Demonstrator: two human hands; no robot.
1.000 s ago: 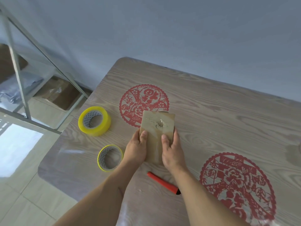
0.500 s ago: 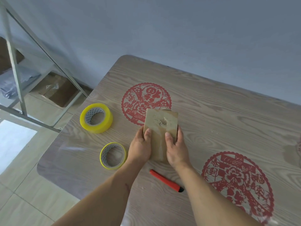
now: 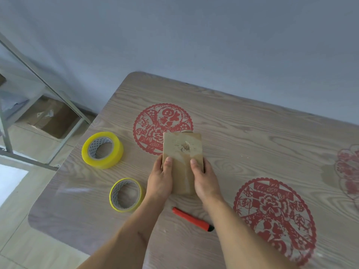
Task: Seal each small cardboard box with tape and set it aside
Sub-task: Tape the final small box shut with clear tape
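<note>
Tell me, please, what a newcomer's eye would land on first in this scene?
Probably the small cardboard box at the table's middle, gripped from both sides by the left hand and right hand, its top scuffed. Next, the red paper-cut medallions on the wood-grain table. Two yellow tape rolls lie left of the box, a red utility knife nearer the person.

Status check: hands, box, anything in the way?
Both hands, left and right, grip the small brown cardboard box on the wood-grain table. Red utility knife lies near the wrists, apart.
</note>
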